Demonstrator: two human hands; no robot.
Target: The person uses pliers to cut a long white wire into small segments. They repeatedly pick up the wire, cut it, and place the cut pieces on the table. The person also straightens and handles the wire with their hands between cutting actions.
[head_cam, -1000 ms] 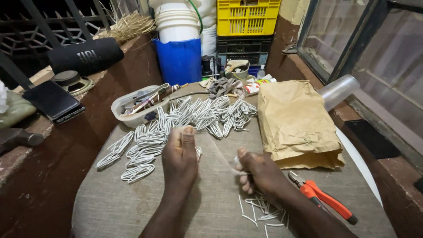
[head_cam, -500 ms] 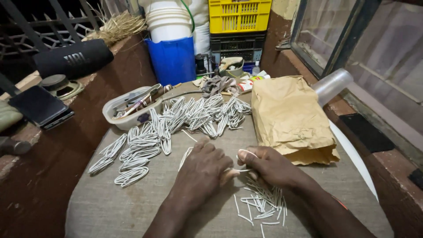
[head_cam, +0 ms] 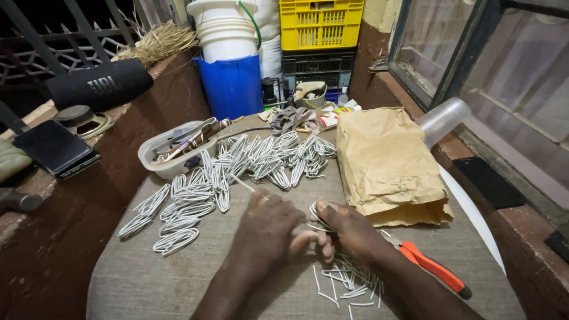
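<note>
While both hands meet over the grey cloth (head_cam: 148, 278), the left hand (head_cam: 267, 231) and right hand (head_cam: 349, 228) pinch a looped white wire piece (head_cam: 317, 216) between their fingertips, just in front of the brown paper bag (head_cam: 385, 166). Short cut wire lengths (head_cam: 344, 281) lie directly under the right wrist. Orange-handled pliers (head_cam: 432, 266) rest beside the bag's near corner. Finished wire loops (head_cam: 237, 169) spread to the bag's left, beside a plastic tray (head_cam: 154, 157).
</note>
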